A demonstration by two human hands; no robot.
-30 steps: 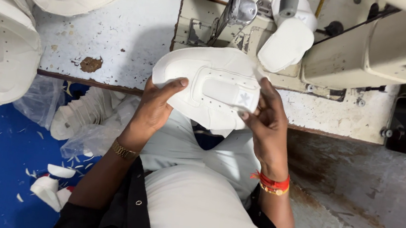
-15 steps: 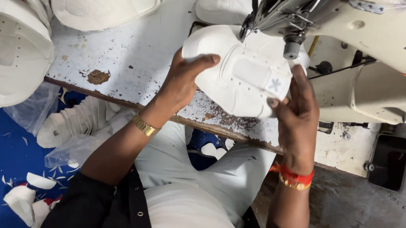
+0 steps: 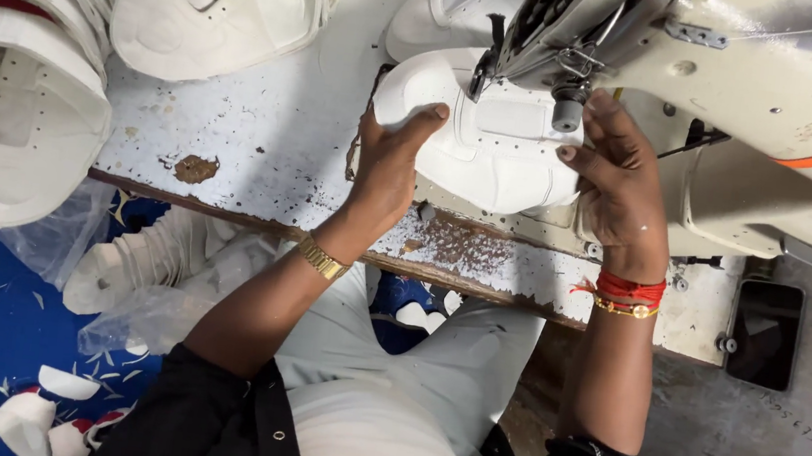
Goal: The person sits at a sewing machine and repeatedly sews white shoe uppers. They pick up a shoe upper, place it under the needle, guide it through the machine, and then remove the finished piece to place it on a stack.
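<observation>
A white shoe upper piece (image 3: 494, 152) lies under the needle head of a cream sewing machine (image 3: 743, 82). My left hand (image 3: 388, 161) grips its left edge, thumb on top. On the right side my right hand (image 3: 618, 175) pinches the same piece, fingers up by the presser foot (image 3: 570, 104). A gold bracelet is on my left wrist, red threads and a bangle on my right.
Stacks of white shoe uppers (image 3: 9, 86) and another pile (image 3: 219, 2) sit on the worn white table (image 3: 262, 163). A clear bag of white pieces (image 3: 150, 272) and scraps (image 3: 46, 401) lie on the blue floor. A dark phone (image 3: 764, 331) rests at right.
Both hands have carried the white piece forward from in front of my body to under the machine's needle head. The camera view has shifted closer to the machine.
</observation>
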